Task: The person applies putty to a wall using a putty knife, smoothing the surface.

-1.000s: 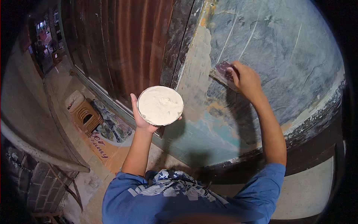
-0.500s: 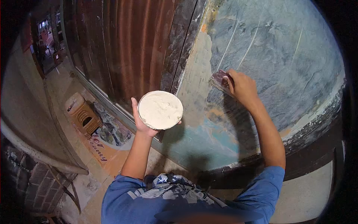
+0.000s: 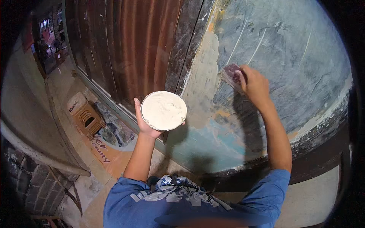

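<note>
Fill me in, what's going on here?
The person's left hand holds a round bowl of pale paste from below. The right hand grips a dark reddish scraper at the patchy grey-blue wall, by the edge of a pale coated strip. The bowl looks nearly full.

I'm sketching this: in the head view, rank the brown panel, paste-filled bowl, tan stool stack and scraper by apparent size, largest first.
1. Brown panel
2. Paste-filled bowl and tan stool stack, too alike to rank
3. Scraper, partly covered by the right hand
</note>
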A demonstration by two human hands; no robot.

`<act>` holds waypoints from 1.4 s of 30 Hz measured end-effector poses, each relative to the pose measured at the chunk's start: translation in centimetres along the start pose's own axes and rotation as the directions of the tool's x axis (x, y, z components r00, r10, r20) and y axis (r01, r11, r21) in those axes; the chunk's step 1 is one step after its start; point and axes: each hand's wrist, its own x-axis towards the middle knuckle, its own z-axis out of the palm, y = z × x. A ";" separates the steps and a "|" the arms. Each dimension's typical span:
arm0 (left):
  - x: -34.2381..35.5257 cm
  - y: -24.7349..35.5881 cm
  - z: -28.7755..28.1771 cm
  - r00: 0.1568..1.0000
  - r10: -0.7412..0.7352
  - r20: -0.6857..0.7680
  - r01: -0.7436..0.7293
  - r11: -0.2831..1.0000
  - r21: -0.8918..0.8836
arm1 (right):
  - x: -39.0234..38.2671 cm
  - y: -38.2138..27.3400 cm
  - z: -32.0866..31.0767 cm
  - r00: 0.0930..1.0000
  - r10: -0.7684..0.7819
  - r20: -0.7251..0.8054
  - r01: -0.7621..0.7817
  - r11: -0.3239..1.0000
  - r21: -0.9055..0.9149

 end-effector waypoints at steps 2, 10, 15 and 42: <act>-0.1 0.0 -0.3 1.000 0.015 -0.025 -0.015 1.000 -0.001 | 0.8 0.2 -1.0 0.993 0.051 -0.110 -0.038 0.992 0.120; -0.3 0.4 -0.4 1.000 -0.001 -0.030 0.000 1.000 -0.014 | -1.2 -0.2 0.4 0.999 -0.009 0.033 0.010 0.999 -0.041; -0.7 0.7 -1.0 0.998 0.007 0.058 -0.004 0.999 -0.041 | -0.5 -0.3 -0.9 0.994 0.072 -0.083 -0.058 0.985 0.164; -1.2 0.8 -0.7 1.000 0.006 -0.021 -0.007 0.999 -0.042 | -1.9 -0.2 0.1 0.996 -0.022 0.082 0.014 0.995 0.103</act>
